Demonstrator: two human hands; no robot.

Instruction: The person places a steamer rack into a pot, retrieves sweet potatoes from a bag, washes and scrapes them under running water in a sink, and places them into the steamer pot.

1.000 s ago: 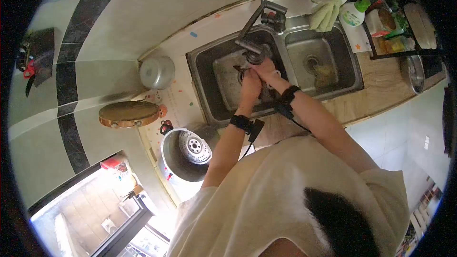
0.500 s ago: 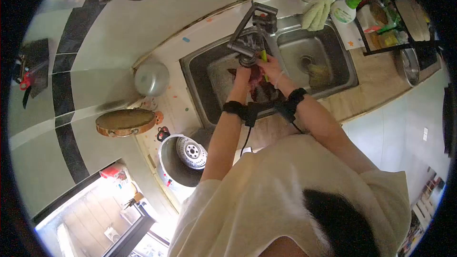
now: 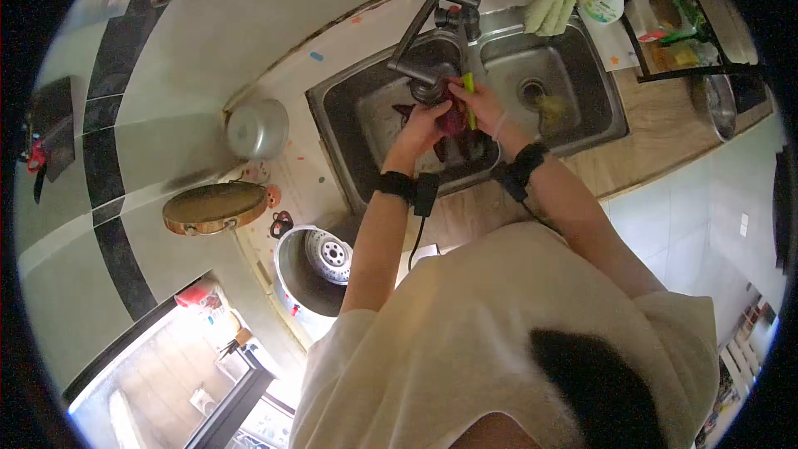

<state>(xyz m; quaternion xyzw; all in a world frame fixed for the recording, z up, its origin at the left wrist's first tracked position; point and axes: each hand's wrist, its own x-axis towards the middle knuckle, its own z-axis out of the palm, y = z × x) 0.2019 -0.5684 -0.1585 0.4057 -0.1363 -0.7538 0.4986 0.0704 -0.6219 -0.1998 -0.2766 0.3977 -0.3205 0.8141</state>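
Observation:
Over the left basin of the steel sink (image 3: pixel 349 129), my left hand (image 3: pixel 424 128) is closed around a dark red, rounded piece of produce (image 3: pixel 453 121), whose exact kind I cannot make out. My right hand (image 3: pixel 484 110) grips a slim yellow-green-handled tool (image 3: pixel 470 101) against the right side of that piece; its working end is hidden, so a peeler or a knife cannot be told apart. Just above both hands hangs the head of the black faucet (image 3: pixel 427 91). Dark reddish scraps lie in the basin around and below my hands.
To the right is a second basin (image 3: pixel 573 83) with a yellowish item near its drain. A green cloth (image 3: pixel 552 5) hangs at its back edge beside a soap bottle (image 3: pixel 600 2). On the left stand a metal bowl (image 3: pixel 258 129), a round wooden board (image 3: pixel 214 209) and a large pot (image 3: pixel 309 278).
My left hand has come up from under the faucet with the red piece, its fingers now showing around it. The tool in my right hand has tilted more upright. The view has shifted slightly.

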